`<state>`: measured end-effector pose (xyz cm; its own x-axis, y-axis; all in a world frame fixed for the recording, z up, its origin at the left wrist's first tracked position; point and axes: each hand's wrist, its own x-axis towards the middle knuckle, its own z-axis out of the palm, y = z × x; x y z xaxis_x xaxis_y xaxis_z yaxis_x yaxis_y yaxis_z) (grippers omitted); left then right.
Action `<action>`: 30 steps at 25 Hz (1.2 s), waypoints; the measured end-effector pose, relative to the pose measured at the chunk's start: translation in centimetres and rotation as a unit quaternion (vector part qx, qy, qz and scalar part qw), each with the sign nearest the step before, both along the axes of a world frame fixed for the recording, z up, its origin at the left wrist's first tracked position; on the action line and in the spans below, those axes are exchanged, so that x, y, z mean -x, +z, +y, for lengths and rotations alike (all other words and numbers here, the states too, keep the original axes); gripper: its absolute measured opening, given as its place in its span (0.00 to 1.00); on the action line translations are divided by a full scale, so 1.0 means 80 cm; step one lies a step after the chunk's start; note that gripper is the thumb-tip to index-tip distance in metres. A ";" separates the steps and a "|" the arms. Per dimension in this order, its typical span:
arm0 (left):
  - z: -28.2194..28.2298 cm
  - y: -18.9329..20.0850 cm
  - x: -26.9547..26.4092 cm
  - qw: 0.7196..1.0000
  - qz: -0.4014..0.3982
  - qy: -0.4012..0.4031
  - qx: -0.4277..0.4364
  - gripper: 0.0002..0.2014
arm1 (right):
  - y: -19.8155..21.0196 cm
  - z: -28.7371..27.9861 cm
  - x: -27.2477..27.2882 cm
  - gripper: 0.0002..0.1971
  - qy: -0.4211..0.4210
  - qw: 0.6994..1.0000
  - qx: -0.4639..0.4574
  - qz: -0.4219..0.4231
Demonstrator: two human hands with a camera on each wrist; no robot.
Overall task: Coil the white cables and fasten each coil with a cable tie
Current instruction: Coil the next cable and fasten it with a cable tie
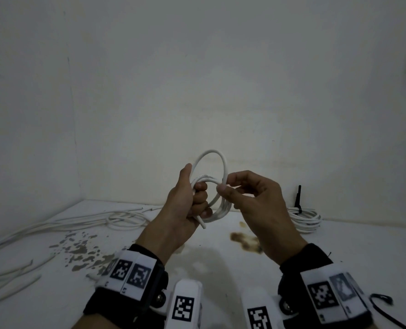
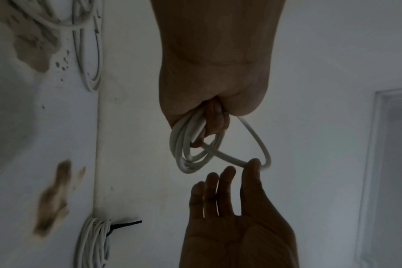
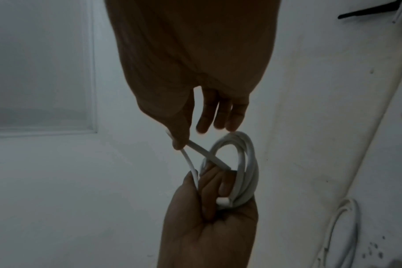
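My left hand grips a small coil of white cable held in the air above the table; the coil hangs from its curled fingers, and a cut cable end sticks out below the fist. My right hand pinches the outermost loop between thumb and forefinger, its other fingers spread. In the right wrist view the pinched strand runs down to the coil. A finished coil with a black cable tie lies at the right by the wall.
Several loose white cables lie along the left of the white table, reaching the front left edge. Brown stains and grey flecks mark the surface. White walls close the back and left. A thin black cord lies at the front right.
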<state>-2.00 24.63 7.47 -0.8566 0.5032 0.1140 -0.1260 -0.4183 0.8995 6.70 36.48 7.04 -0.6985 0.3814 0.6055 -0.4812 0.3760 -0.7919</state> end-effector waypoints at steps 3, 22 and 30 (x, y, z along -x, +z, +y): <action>-0.003 0.004 -0.002 1.000 0.003 -0.025 -0.014 0.26 | -0.011 0.002 0.005 0.08 -0.129 0.983 -0.126 -0.027; -0.013 0.013 0.008 0.988 -0.066 -0.098 -0.102 0.24 | -0.011 0.011 -0.002 0.23 0.142 0.982 -0.048 -0.118; -0.043 0.013 0.042 0.991 -0.067 -0.020 -0.112 0.22 | -0.013 0.043 -0.007 0.29 0.028 0.966 -0.153 -0.204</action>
